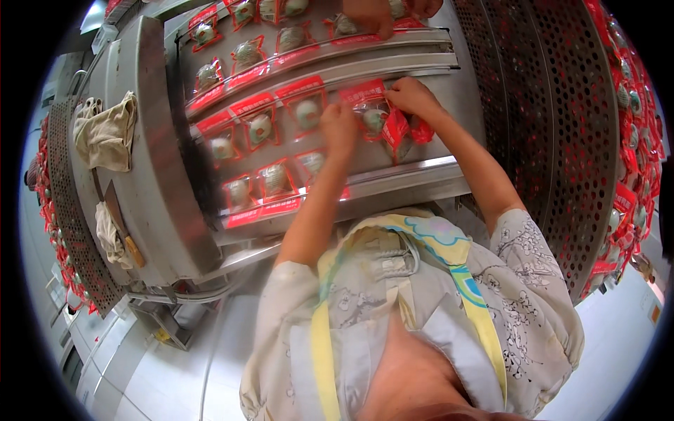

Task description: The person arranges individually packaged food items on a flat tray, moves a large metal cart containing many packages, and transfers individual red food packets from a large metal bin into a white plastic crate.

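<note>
On a metal vacuum sealer bed, clear-and-red pouches, each with a pale greenish egg-shaped item inside, lie in rows. My left hand point(338, 128), blurred by motion, is at the left edge of a pouch point(373, 121); its grip does not show clearly. My right hand point(413, 97) pinches the upper right of that pouch or of the loose red pouches point(397, 130) beside it; the fingertips are partly hidden. Left of my hands lie a pouch point(307, 112) and another point(260, 128), with their red ends on a bar. A nearer row includes a pouch point(275, 179).
Across the bed, another person's hands point(368, 14) work at the far rows. A perforated metal crate point(547, 140) stands close on my right, with filled red pouches point(625, 203) beyond. Cloths point(105, 132) and a wooden-handled tool point(133, 250) lie on the machine's left side.
</note>
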`<state>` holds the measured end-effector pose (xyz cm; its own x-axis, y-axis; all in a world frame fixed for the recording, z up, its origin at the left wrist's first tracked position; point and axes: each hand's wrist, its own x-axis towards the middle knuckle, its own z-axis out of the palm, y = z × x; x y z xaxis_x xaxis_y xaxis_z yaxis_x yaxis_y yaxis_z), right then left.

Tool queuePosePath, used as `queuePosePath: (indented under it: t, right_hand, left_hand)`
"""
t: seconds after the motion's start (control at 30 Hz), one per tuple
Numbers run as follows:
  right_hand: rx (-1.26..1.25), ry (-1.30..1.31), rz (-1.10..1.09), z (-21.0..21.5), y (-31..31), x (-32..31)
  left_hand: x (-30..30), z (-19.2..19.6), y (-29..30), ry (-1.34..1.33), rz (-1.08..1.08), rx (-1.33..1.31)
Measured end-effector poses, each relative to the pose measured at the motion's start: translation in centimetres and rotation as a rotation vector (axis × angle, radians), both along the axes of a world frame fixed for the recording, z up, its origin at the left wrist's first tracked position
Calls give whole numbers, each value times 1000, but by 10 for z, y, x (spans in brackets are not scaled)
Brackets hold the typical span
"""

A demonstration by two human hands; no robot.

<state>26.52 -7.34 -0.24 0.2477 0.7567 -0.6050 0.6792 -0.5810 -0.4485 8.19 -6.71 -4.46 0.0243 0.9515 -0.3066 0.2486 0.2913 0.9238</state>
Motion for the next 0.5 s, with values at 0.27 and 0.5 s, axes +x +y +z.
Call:
queuePosePath:
  t: [0.27, 0.5]
  right_hand:
    - [272, 159, -235, -19, -7, -4]
    - [218, 791, -516, -11, -4, 0]
  left_hand:
    - [10, -11, 12, -89, 51, -119]
    - [25, 57, -15, 34, 54, 491]
